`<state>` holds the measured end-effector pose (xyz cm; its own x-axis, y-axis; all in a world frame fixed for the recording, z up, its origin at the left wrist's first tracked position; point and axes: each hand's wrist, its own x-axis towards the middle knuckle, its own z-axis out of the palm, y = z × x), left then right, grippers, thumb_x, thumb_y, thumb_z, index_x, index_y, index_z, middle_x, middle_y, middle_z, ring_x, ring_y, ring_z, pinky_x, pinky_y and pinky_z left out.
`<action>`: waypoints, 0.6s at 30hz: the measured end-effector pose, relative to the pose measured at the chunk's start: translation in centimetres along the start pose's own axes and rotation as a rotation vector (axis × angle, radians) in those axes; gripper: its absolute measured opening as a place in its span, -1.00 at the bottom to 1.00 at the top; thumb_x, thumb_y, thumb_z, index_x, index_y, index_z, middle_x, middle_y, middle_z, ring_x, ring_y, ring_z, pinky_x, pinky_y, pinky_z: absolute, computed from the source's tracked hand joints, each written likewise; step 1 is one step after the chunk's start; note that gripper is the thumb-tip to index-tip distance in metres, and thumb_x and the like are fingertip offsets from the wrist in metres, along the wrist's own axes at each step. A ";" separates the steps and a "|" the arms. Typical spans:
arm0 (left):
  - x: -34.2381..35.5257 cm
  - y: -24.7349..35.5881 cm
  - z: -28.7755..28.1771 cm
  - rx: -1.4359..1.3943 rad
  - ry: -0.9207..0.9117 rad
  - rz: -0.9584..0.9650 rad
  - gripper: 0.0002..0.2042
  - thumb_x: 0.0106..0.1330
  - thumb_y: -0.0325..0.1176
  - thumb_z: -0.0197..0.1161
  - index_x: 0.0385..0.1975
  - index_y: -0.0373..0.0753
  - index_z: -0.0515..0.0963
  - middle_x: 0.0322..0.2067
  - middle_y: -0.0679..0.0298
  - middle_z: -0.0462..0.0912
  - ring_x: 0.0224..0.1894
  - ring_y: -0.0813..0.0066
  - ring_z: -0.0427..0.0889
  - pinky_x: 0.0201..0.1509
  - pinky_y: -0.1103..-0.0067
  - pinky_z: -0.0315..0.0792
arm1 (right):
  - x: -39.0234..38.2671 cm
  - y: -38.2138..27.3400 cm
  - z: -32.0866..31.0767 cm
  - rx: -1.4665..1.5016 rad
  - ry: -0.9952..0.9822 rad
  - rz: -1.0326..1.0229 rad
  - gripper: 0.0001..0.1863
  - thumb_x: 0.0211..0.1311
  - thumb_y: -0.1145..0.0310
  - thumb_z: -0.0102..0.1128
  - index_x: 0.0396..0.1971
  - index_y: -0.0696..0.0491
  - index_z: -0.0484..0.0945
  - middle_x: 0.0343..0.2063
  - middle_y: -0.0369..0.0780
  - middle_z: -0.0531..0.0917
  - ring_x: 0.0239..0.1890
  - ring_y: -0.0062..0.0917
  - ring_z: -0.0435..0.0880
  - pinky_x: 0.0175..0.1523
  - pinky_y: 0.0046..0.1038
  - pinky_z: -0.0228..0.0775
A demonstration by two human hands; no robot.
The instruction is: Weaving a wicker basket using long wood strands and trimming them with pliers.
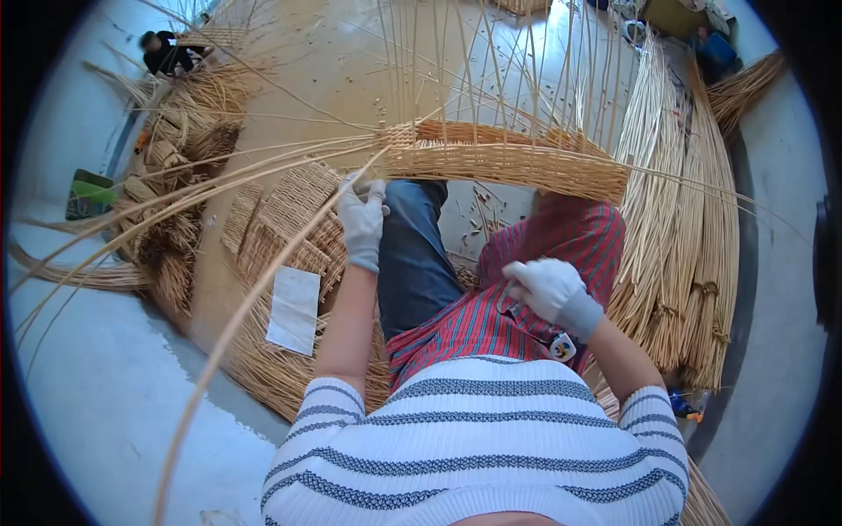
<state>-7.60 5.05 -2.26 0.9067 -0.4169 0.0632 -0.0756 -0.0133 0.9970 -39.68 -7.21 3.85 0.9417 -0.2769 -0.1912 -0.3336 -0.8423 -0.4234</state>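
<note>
A long narrow wicker basket [509, 165] lies across my knees, its upright stakes rising from the far side and loose rods trailing off both ends. My left hand [361, 223], in a white glove, is at the basket's left end. Its fingers are closed on a thick wicker rod [263, 285] that runs from the weave down toward the lower left. My right hand [551, 289], also gloved, is closed above my lap, apart from the basket. A thin dark shape shows beneath its fingers; what it holds I cannot make out.
Woven wicker panels [285, 219] and a white sheet [294, 309] lie at my left, near bundled straw-coloured rods [171, 188]. Long rod bundles [675, 237] line the right. A tape measure [562, 347] sits at my waist. Another person [167, 54] is at far left. Offcuts [482, 215] litter the floor.
</note>
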 end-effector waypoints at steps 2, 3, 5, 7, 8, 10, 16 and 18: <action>2.7 -0.7 -0.2 0.043 0.054 -0.043 -0.64 0.32 -0.38 0.36 0.05 -0.25 0.44 -0.34 0.31 0.59 -0.52 0.66 0.50 -0.53 0.70 0.44 | 3.6 -2.4 -1.6 0.028 0.034 -0.062 -0.72 0.24 0.14 0.22 -0.13 -0.05 0.59 -0.37 -0.12 0.72 -0.26 -0.19 0.72 -0.17 -0.15 0.55; 3.8 -0.6 0.0 -0.019 0.090 -0.048 -0.66 0.31 -0.37 0.37 0.03 -0.26 0.46 -0.34 0.31 0.59 -0.53 0.67 0.49 -0.54 0.70 0.43 | 5.3 -3.3 -2.0 0.055 0.064 -0.092 -0.72 0.25 0.14 0.22 -0.13 -0.05 0.58 -0.36 -0.13 0.72 -0.25 -0.19 0.72 -0.15 -0.17 0.55; 5.8 -0.4 -0.5 -0.060 0.131 0.157 -0.75 0.34 -0.30 0.37 -0.17 -0.30 0.50 -0.44 0.29 0.59 -0.56 0.65 0.52 -0.58 0.69 0.42 | 8.3 -5.0 -2.1 0.100 0.138 -0.229 -0.72 0.27 0.13 0.19 -0.12 -0.07 0.58 -0.35 -0.16 0.72 -0.22 -0.21 0.72 -0.12 -0.19 0.55; 6.2 1.0 -0.7 -0.045 0.192 0.139 -0.80 0.35 -0.29 0.36 -0.32 -0.27 0.53 -0.62 0.33 0.58 -0.63 0.65 0.51 -0.60 0.70 0.40 | 10.6 -6.8 -2.4 0.124 0.162 -0.292 -0.73 0.28 0.12 0.18 -0.12 -0.08 0.59 -0.32 -0.18 0.71 -0.20 -0.22 0.71 -0.11 -0.19 0.55; 6.0 1.5 -0.6 -0.061 0.179 0.096 -0.81 0.35 -0.29 0.36 -0.30 -0.27 0.54 -0.60 0.35 0.56 -0.63 0.67 0.47 -0.58 0.71 0.37 | 11.7 -7.5 -2.2 0.126 0.163 -0.315 -0.73 0.28 0.12 0.19 -0.12 -0.08 0.59 -0.33 -0.19 0.70 -0.19 -0.23 0.71 -0.11 -0.19 0.55; 6.0 1.6 -1.8 0.042 0.092 0.095 -0.82 0.34 -0.29 0.37 -0.31 -0.26 0.57 -0.57 0.35 0.56 -0.61 0.67 0.46 -0.55 0.71 0.36 | 13.7 -9.1 -2.1 0.146 0.161 -0.385 -0.71 0.26 0.16 0.22 -0.06 -0.11 0.59 -0.30 -0.22 0.69 -0.17 -0.27 0.68 -0.07 -0.22 0.54; 1.3 -6.0 -5.9 -1.051 -0.042 -0.432 -0.66 0.50 -0.12 0.02 -0.11 -0.29 0.56 -0.21 0.20 0.61 -0.21 0.45 0.61 -0.04 0.59 0.57 | 19.8 -15.1 -1.9 0.261 0.734 -0.913 -0.56 0.14 0.20 0.30 0.05 -0.09 0.54 -0.17 -0.20 0.63 -0.05 -0.25 0.62 0.12 -0.17 0.44; 3.5 1.2 -5.9 -0.171 -0.353 -0.246 -0.75 0.41 -0.49 0.14 0.05 -0.36 0.49 -0.19 0.24 0.63 -0.16 0.53 0.62 -0.03 0.60 0.55 | 21.0 -14.7 0.0 0.312 0.332 -0.954 -0.62 0.08 0.15 0.30 -0.07 -0.10 0.58 -0.27 -0.24 0.62 -0.11 -0.29 0.62 0.10 -0.24 0.44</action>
<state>-2.03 8.96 -0.62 0.6901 -0.7046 -0.1654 0.2205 -0.0131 0.9753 -15.01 -0.65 6.08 0.7689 0.2850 0.5724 0.5990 -0.6343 -0.4888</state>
